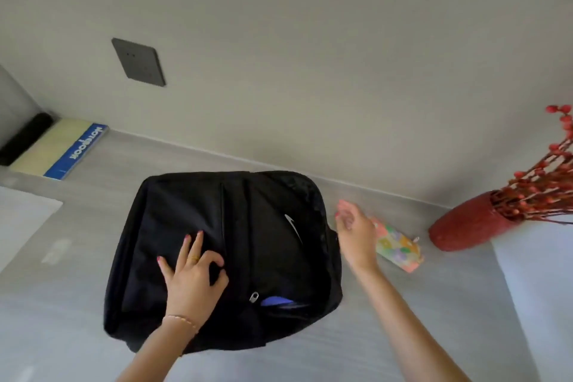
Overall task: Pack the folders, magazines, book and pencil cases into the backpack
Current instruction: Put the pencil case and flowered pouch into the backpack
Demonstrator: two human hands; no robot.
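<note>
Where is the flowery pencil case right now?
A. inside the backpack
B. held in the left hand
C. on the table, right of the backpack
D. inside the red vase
C: the flowery pencil case lies on the table between the backpack and the red vase, just beyond the open right hand.

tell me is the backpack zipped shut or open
Partly open. On the backpack, the zip pull sits beside a gap along the near edge, and something blue shows through it.
</note>
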